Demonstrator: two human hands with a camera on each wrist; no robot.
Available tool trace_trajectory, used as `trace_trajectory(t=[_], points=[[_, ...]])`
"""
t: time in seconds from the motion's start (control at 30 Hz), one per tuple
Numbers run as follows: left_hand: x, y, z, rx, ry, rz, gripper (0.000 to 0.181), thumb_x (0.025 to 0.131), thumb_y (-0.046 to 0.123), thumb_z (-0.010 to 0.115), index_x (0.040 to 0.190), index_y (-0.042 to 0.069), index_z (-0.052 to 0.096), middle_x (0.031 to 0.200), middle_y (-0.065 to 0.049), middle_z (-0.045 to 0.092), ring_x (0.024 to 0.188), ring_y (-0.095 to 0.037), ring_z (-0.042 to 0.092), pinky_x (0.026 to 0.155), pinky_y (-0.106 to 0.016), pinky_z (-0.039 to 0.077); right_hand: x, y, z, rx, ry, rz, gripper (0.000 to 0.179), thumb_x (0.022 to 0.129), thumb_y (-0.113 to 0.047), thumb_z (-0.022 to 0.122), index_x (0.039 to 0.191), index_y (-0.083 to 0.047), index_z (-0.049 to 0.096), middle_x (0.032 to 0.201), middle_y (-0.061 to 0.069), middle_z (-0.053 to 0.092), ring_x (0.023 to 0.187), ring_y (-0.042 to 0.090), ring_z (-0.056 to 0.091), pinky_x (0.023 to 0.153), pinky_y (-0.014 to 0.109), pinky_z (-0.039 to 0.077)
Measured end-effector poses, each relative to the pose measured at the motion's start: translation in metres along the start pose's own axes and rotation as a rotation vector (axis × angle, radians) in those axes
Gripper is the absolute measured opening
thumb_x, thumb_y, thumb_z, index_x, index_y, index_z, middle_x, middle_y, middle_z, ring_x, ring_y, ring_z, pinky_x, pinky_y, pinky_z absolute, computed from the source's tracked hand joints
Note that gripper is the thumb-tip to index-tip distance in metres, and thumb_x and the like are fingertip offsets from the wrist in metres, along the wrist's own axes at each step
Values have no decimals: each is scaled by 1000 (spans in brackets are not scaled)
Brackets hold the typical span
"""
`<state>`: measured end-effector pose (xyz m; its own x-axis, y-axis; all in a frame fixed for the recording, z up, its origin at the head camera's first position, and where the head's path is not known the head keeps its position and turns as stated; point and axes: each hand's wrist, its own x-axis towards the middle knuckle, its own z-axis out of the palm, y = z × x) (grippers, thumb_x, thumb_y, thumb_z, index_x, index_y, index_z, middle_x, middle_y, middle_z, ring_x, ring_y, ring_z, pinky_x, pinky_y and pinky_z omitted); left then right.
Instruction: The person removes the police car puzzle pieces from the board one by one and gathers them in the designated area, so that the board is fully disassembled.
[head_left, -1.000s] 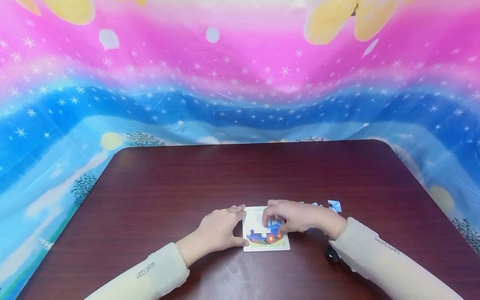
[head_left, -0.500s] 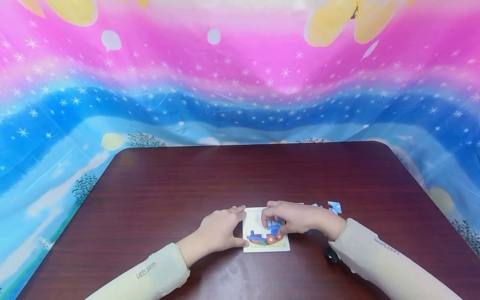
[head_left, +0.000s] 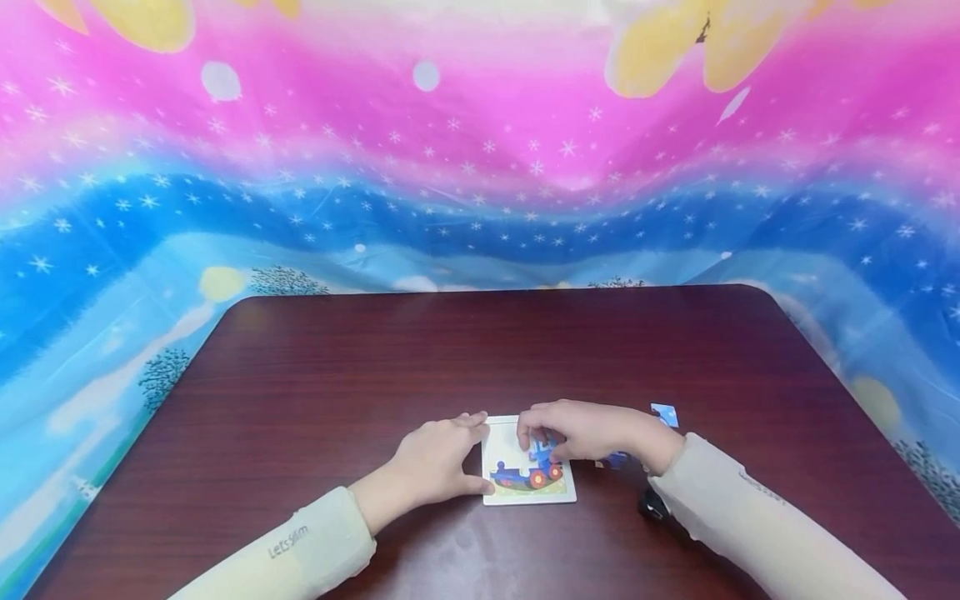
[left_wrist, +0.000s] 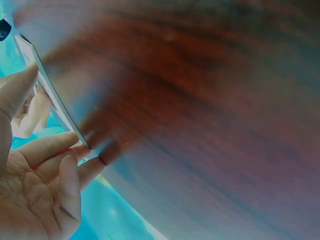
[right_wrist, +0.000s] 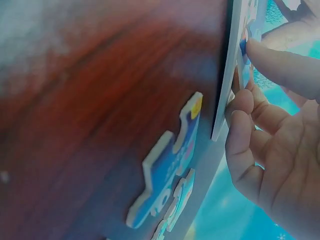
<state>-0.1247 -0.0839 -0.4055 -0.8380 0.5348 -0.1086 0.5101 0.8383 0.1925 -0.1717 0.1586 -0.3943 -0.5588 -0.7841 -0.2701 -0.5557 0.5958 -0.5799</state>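
A square puzzle board (head_left: 491, 500) with a white rim lies on the table, showing a partly filled picture of a blue train with red wheels. My left hand (head_left: 435, 462) holds its left side, thumb at the near corner and fingertips at the far one; in the left wrist view these fingers (left_wrist: 55, 150) touch the rim. Over the board's right part, my right hand (head_left: 588, 429) pinches a blue puzzle piece (right_wrist: 243, 47) between thumb and fingers. The piece is mostly hidden by the fingers, and so is the far right corner of the board.
Loose jigsaw pieces lie right of the board: a light blue piece (head_left: 665, 414) and a dark blue piece (head_left: 615, 460), partly behind the right hand. The right wrist view shows a larger blue piece (right_wrist: 167, 167) flat on the brown table (head_left: 375, 358). A patterned cloth (head_left: 480, 183) hangs behind.
The right hand has shifted slightly left over the board, uncovering more of the dark blue loose piece. The left hand stays at the board's left side.
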Motion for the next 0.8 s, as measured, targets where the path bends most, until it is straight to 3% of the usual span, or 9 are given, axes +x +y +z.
trace_trajectory(t=[0.2, 0.57, 0.8], points=[[0, -1, 1, 0, -5, 0, 77, 76, 57, 78, 136, 11, 62, 148, -3, 55, 133, -22, 56, 96, -43, 56, 1, 1, -1, 11, -1, 33, 27, 86, 0, 72, 97, -23, 62, 87, -8, 57, 79, 6, 50, 72, 22, 46], [0, 0, 0, 5, -2, -4, 77, 76, 57, 78, 136, 12, 62, 148, -3, 54, 133, -23, 57, 96, -43, 56, -1, 8, -3, 110, 5, -17, 22, 90, -1, 69, 96, -22, 65, 91, 1, 66, 75, 6, 51, 70, 22, 49], [-1, 0, -1, 12, -13, -14, 77, 76, 57, 78, 137, 13, 61, 148, -2, 55, 133, -23, 57, 95, -43, 56, -4, 10, -3, 130, 52, -34, 22, 91, -3, 68, 98, -24, 68, 88, -4, 65, 75, 7, 53, 68, 23, 51]])
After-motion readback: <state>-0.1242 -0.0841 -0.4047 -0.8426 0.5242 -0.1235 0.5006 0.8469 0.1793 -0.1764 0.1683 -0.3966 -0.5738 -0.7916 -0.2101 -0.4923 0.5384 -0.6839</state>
